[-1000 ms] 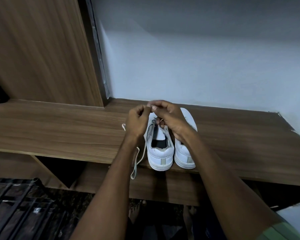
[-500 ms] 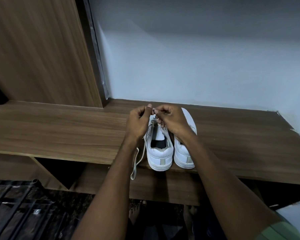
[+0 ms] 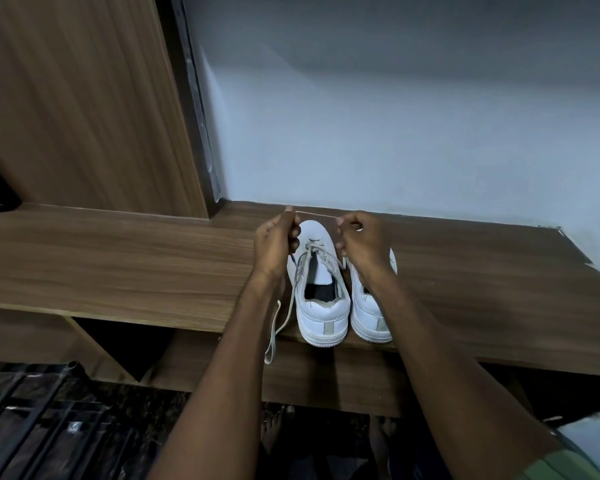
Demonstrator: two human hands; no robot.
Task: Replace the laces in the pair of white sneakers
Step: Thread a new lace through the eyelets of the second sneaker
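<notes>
Your left hand (image 3: 274, 242) is pinching a stretch of lace (image 3: 315, 213) above the toe of the left sneaker (image 3: 321, 296), fingers curled tight around it, while a loose end is hanging off the wooden shelf (image 3: 118, 265) edge. Your right hand (image 3: 362, 242) is gripping the same lace, pulling it taut between both fists. The right sneaker (image 3: 373, 313) is sitting touching the first, heels facing you.

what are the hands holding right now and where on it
Both hands pinch the lace of the left sneaker, stretched between them above its toe: left hand at one end, right hand at the other.
</notes>
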